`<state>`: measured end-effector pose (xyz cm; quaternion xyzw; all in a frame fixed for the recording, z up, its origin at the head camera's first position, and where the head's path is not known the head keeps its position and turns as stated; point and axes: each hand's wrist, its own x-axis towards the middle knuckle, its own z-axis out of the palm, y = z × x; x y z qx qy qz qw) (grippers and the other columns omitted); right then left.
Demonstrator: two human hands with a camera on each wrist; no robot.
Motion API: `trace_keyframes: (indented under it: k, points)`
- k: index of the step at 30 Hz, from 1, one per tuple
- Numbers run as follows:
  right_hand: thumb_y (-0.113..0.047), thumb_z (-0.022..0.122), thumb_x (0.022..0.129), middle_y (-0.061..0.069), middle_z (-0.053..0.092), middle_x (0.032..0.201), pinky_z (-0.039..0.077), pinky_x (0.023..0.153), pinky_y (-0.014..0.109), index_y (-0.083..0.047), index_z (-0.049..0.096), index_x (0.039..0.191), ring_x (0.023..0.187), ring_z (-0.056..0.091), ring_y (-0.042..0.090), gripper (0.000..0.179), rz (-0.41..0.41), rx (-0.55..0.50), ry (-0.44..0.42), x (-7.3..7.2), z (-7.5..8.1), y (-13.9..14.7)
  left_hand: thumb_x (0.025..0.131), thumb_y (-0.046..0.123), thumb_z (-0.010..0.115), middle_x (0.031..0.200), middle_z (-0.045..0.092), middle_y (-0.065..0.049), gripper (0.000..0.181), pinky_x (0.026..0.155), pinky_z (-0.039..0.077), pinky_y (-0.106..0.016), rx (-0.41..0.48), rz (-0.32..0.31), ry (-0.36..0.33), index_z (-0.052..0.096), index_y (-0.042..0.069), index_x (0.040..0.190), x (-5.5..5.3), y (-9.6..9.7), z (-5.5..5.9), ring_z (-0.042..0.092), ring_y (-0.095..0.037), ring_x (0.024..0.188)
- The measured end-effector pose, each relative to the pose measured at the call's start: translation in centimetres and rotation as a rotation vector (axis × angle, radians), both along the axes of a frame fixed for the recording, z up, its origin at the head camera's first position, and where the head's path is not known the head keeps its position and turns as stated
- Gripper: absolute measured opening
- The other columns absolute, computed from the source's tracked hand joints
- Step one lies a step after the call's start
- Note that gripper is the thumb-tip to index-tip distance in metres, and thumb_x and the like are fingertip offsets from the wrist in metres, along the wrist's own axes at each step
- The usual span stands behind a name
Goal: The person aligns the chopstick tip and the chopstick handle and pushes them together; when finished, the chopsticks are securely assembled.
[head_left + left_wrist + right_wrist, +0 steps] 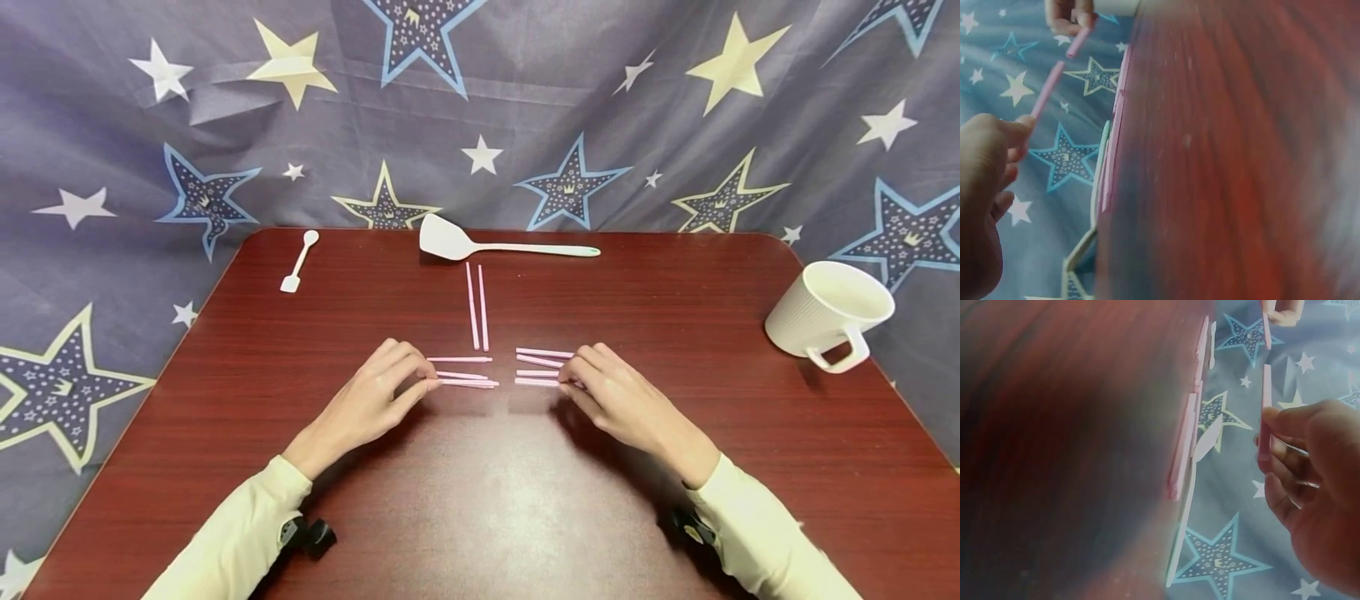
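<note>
My left hand [382, 387] pinches a thin pink stick [1047, 90] between thumb and fingertips, raised above the tabletop in the left wrist view. Opposite it, my right hand [618, 396] pinches another thin pink stick [1266, 390], also held up off the table. The two held sticks point end to end at each other with a small gap between. Several similar pink sticks [459, 359] lie sideways by the left hand, and more pink sticks [542, 362] lie by the right, partly hidden by the fingers. Two further sticks [483, 308] lie lengthwise beyond the hands, side by side.
A white spatula [517, 248] lies along the back edge of the dark red table [480, 500]. At the back left is a small white spoon-like tool [300, 262]. A white ribbed mug [821, 308] stands at the right. Behind hangs a star-patterned cloth [480, 117].
</note>
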<state>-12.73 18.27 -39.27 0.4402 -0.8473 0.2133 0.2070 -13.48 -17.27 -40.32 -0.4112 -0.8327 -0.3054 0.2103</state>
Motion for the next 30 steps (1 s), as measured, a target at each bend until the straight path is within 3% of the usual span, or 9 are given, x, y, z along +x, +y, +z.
trace_keyframes:
  k: [8,15,24,28,30]
  points:
    - [-0.01,0.067,0.1,0.001,0.06,0.093,0.047,0.077,0.037,-0.005,0.065,0.098,0.085,0.055,0.021,0.006,0.027,-0.001,0.041,0.5,1.1,-0.6,0.093,0.007,0.075,0.098,0.063,0.002,0.009,0.085,0.041,-0.03,0.003,-0.036,0.038,0.07,0.01,0.099,0.1,0.3,1.0,0.054,-0.02,0.094]
    - [-0.002,0.076,0.088,0.001,0.061,0.093,0.047,0.077,0.037,-0.005,0.065,0.098,0.085,0.055,0.021,0.015,0.019,-0.017,0.064,0.7,1.4,-0.9,0.095,0.01,0.073,0.097,0.064,0.001,0.005,0.084,0.042,-0.033,0.019,-0.05,0.064,0.07,0.009,0.1,0.1,0.4,1.5,0.055,-0.021,0.093]
    - [-0.001,0.076,0.086,0.001,0.061,0.094,0.047,0.076,0.036,-0.006,0.066,0.099,0.085,0.055,0.02,0.017,0.021,-0.018,0.041,0.8,1.4,-1.0,0.093,0.007,0.075,0.097,0.063,0.0,0.008,0.083,0.043,-0.034,0.012,-0.056,0.09,0.069,0.009,0.099,0.1,0.4,1.5,0.055,-0.021,0.092]
    - [-0.008,0.07,0.097,0.001,0.061,0.094,0.047,0.075,0.036,-0.005,0.066,0.099,0.084,0.054,0.019,0.005,0.02,-0.021,0.034,0.8,1.3,-1.0,0.093,0.007,0.075,0.097,0.063,0.0,0.008,0.083,0.043,-0.033,0.002,-0.052,0.081,0.069,0.009,0.099,0.2,0.3,1.6,0.055,-0.022,0.093]
    - [-0.013,0.063,0.103,0.001,0.061,0.094,0.047,0.075,0.036,-0.005,0.066,0.099,0.085,0.054,0.019,0.01,0.02,-0.024,0.036,0.8,1.3,-1.1,0.094,0.008,0.074,0.098,0.064,0.0,0.007,0.084,0.043,-0.034,-0.003,-0.05,0.083,0.069,0.009,0.099,0.2,0.4,1.7,0.056,-0.022,0.093]
